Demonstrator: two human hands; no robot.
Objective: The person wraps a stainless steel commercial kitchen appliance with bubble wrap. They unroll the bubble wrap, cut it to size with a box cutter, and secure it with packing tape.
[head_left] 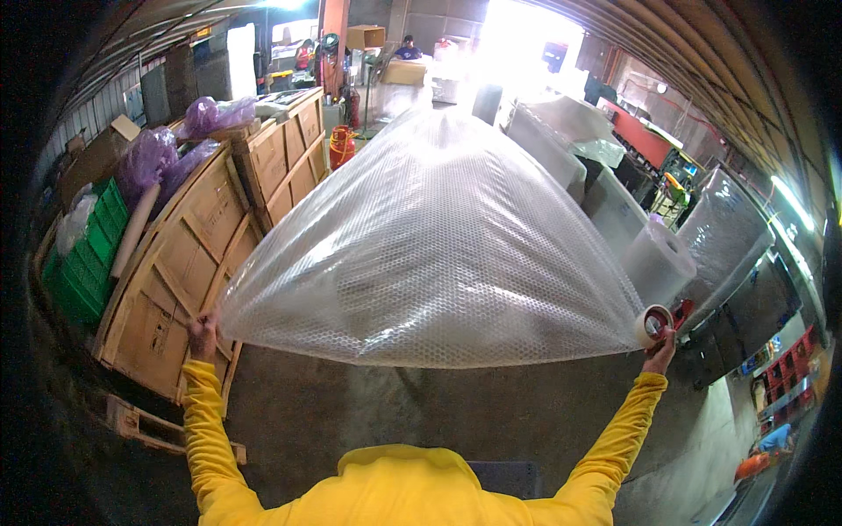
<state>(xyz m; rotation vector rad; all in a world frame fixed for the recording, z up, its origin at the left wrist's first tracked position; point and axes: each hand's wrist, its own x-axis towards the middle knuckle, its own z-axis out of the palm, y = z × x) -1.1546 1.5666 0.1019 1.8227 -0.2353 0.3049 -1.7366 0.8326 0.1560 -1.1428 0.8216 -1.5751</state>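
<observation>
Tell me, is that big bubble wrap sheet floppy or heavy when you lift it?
The bubble wrap sheet is probably floppy, since it wrinkles between the left hand and right hand. It's likely light for its size: it's thin, see-through and full of bubbles.

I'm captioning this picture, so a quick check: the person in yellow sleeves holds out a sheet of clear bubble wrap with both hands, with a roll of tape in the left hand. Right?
Not quite: the roll of tape is in the right hand, not the left hand, as the head view shows. The rest stands.
</observation>
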